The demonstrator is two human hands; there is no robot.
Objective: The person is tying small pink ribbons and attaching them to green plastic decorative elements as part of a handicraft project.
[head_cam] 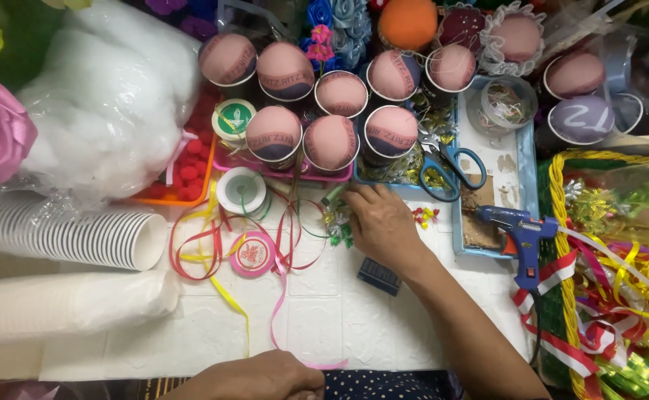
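right hand (383, 222): stretched forward over the white tabletop (339, 318), palm down, fingers curled onto a small green-and-silver foil sprig (337, 226) that lies just under and to the left of the fingertips; whether the sprig is pinched or merely pressed cannot be told, the fingertips being hidden beneath the hand; sprig's long axis: roughly toward and away from the person, a green stem end showing just past the fingertips; left hand (265, 376): low at the near edge, loosely clenched, holding nothing visible, well apart from the sprig, so the right hand is much the nearer; just beyond the fingers: pink tray edge (317, 176) bearing cups topped with pink domes (330, 142); beyond and right of the knuckles: blue-handled scissors (446, 167) in a blue tray (530, 178); right of the wrist: blue glue gun (521, 233); small red and yellow bits (426, 215) just beside the knuckles; left of the fingers: loose ribbons in red, yellow and pink (213, 244), a pink spool (252, 254) and a white spool (241, 190); near side of the wrist: a small dark block (380, 275); open room: bare tabletop toward the person, between the two hands.
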